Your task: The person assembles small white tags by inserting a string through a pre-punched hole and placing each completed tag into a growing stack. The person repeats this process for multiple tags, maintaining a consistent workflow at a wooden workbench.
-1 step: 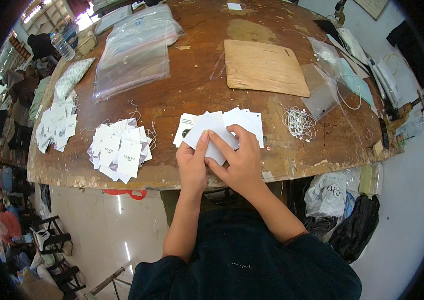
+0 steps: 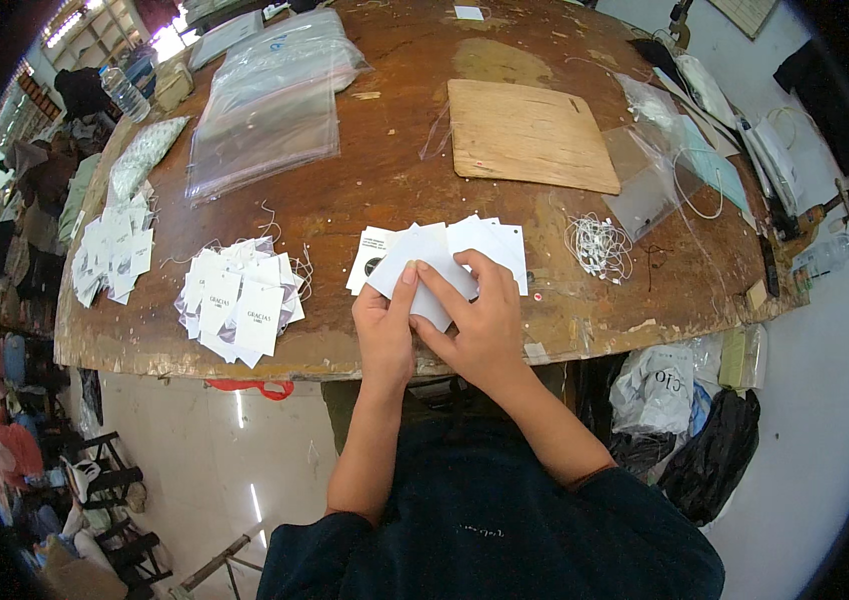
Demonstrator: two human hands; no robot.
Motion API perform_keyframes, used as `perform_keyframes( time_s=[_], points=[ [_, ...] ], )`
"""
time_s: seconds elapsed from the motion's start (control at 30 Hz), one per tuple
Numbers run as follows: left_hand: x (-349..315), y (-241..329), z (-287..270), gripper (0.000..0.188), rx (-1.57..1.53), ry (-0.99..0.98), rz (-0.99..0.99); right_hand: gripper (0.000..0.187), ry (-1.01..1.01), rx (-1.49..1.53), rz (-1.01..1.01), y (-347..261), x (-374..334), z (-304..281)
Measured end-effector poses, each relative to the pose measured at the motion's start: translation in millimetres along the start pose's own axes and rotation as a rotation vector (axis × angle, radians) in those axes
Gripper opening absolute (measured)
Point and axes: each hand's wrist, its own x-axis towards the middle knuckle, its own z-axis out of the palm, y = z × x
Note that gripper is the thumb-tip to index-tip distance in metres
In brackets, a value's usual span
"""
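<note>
Near the table's front edge, my left hand (image 2: 386, 325) and my right hand (image 2: 486, 322) come together on a white card (image 2: 427, 252). Both thumbs and my right fingers press on its face; whether more cards lie under it I cannot tell. Just behind and partly covered by it, more white cards (image 2: 498, 238) are fanned on the table, one at the left with dark print. To the left lies a pile of white printed hang tags (image 2: 257, 305) with strings. On the right sits a tangled heap of white tag strings (image 2: 597, 248).
A second heap of tags (image 2: 115, 252) lies farther left, beside a filled clear bag (image 2: 145, 155). Clear plastic bags (image 2: 265, 130) are stacked at the back left. A thin wooden board (image 2: 530, 135) rests behind the cards. Sacks, including a black bag (image 2: 715, 455), stand below the table's right edge.
</note>
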Motion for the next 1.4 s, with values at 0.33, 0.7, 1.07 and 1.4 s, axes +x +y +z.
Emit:
perform_keyframes(
  time_s=[0.33,0.7,1.07,1.4],
  points=[
    [7,-5,3,0.026,-0.002,0.002,0.033,0.056,0.027,0.026,0.013,6,1,8],
    [8,-13,-1,0.029,0.036,0.013,0.08,0.055,0.055,0.014,-0.04,16,-3,2],
    [7,-18,-4,0.03,0.093,0.034,0.074,0.018,0.115,-0.579,0.41,155,-4,-74],
    [5,-13,-5,0.032,0.116,-0.057,0.007,0.016,0.534,0.179,0.562,164,16,-94]
  ],
)
